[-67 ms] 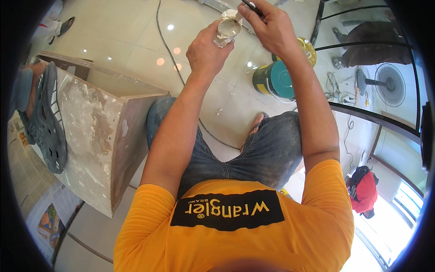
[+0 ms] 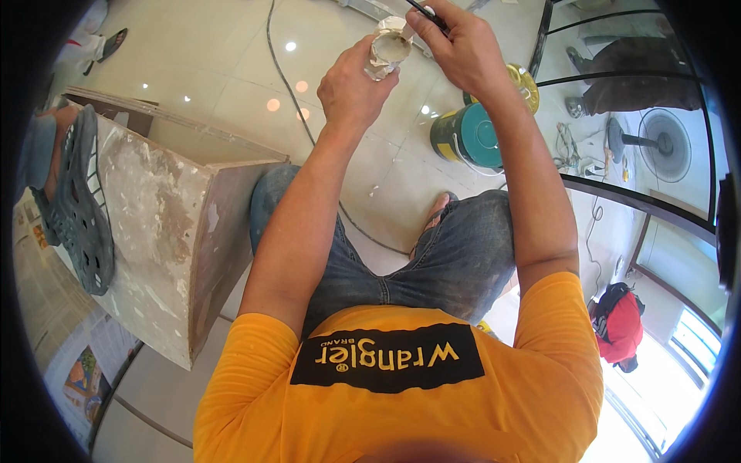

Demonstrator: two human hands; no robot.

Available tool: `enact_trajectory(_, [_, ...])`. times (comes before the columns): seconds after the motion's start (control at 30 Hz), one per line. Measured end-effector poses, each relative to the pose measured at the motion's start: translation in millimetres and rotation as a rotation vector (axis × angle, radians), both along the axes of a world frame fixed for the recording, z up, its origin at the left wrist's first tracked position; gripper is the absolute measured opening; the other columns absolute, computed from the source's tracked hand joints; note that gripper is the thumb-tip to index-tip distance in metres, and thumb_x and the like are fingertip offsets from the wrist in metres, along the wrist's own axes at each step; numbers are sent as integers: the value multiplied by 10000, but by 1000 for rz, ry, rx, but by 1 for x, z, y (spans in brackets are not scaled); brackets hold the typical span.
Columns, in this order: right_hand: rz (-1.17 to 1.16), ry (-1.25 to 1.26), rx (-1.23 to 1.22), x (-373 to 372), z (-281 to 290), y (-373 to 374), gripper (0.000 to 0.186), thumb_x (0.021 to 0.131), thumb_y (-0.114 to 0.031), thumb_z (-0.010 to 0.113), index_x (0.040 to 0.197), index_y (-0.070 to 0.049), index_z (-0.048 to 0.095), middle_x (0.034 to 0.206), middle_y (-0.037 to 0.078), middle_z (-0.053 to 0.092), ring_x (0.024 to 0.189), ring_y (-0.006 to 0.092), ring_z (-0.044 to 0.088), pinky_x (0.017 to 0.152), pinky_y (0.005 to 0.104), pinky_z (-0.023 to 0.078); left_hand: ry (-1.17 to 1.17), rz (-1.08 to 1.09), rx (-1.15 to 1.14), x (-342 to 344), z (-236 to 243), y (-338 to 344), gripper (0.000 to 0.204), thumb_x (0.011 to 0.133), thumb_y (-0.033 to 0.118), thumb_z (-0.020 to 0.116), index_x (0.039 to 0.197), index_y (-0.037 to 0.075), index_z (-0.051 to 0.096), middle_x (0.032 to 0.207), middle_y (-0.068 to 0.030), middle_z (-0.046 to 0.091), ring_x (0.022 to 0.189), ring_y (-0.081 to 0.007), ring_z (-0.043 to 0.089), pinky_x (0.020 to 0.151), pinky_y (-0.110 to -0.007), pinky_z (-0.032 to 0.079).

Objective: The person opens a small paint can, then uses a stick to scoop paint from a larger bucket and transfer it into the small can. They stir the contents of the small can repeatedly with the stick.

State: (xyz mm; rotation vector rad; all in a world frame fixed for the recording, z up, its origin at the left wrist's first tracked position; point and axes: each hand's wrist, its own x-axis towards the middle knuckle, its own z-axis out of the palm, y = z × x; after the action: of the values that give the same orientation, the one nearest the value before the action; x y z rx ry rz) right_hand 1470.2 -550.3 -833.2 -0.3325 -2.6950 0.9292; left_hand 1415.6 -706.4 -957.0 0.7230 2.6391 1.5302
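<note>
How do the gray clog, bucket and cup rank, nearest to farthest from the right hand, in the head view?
1. Cup: just left of the right hand, held in the left hand.
2. Bucket: on the floor, lower in the picture.
3. Gray clog: far left.

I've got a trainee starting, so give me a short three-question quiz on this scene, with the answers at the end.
1. What does the left hand hold? a) a hammer; b) a cup; c) a ball
2. True or false: the bucket stands to the right of the box.
3. Fill in: the right hand holds a tool with a ____ handle.

Key: 1. b; 2. true; 3. black.
</note>
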Motion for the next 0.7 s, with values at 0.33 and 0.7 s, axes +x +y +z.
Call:
enact_trajectory(0.33, [-7,88,-85,-1,-1,-3,267,1085,-249,670,1022,6,715,759,139,680,698,221,622,674,408,514,1,-2,10,1,-1,1,625,825,302,905,1407,180,715,1193,-96,795,1084,-324,769,941,-447,594])
enact_trajectory(0.7, [14,76,-52,2,4,-6,244,1082,-224,675,1058,13,726,783,145,696,714,203,636,689,384,525,0,-5,39,-1,-2,0,614,824,293,907,1396,174,716,1172,-93,799,1068,-321,772,926,-436,595])
